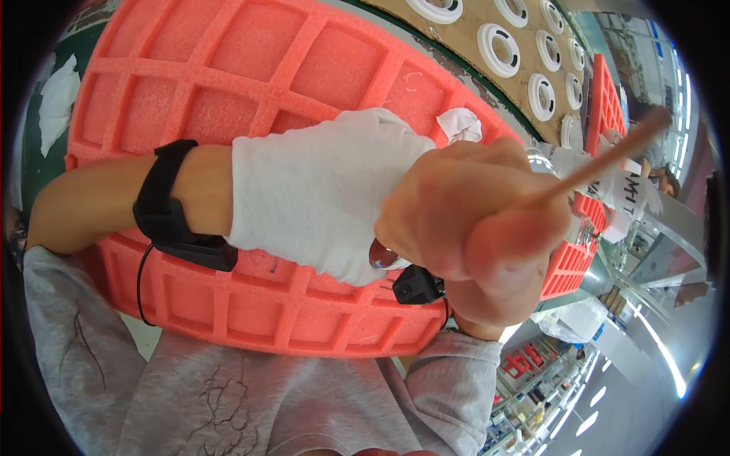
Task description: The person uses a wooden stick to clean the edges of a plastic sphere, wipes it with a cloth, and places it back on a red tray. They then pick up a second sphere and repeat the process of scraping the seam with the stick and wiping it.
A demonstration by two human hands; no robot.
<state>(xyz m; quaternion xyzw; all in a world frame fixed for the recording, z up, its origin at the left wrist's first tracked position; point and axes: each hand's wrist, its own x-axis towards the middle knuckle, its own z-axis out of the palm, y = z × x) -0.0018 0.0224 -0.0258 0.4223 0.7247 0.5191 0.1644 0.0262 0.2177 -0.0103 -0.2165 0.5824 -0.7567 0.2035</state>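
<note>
My left hand [327,190] wears a white glove and crosses from the left, over a red foam tray [255,42] with square compartments. A black strap with a small device circles that wrist. My right hand [494,243] is raised close to the camera, blurred, and overlaps the front of the left one. Its fingers look closed around a thin brownish stick [608,162] that points up and to the right. A dark, shiny fingernail shows beside the glove's edge. The left fingers are mostly hidden where the hands overlap. A small black camera [418,286] sits by the right wrist.
A crumpled white paper [460,124] lies at the tray's far edge. Beyond is a cardboard sheet [464,34] bearing several white rings [499,50]. Clear plastic wrapping [601,178] and more red trays [566,268] stand at the right. Another person [668,182] is in the background.
</note>
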